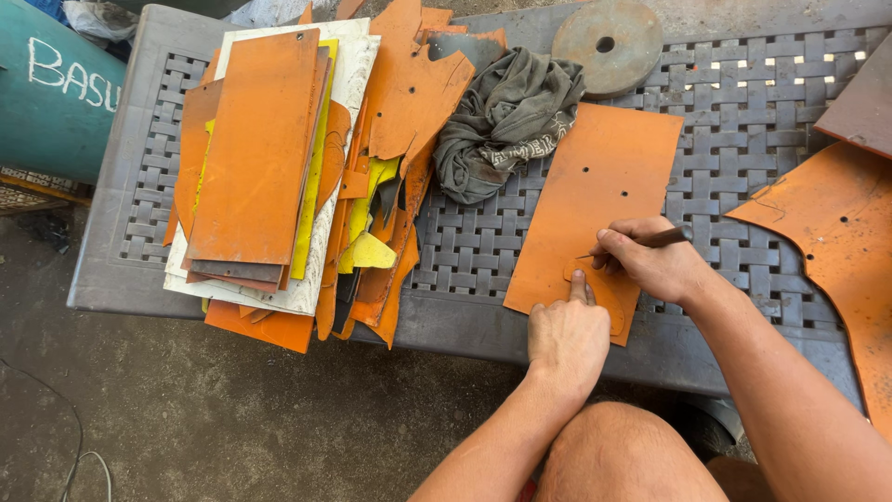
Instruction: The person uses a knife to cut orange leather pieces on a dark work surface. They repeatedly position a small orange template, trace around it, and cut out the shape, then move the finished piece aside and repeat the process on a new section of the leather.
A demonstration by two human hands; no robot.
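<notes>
The left hand (567, 336) presses a small template (599, 288) flat on the orange sheet (595, 200). The right hand (650, 260), grip pinching a pen (662, 239), is just beside it.

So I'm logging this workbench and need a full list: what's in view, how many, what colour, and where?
table: one, grey lattice top, under everything
sheet: one, orange, mid-table under both hands
template: one, orange, on the sheet's near end
pile of sheets: many, orange, yellow, white, left
rag: one, grey-green, centre back
disc: one, grey, back
big sheet: one, orange, right
drum: one, teal, far left
left hand: presses the template
right hand: holds a pen
</notes>
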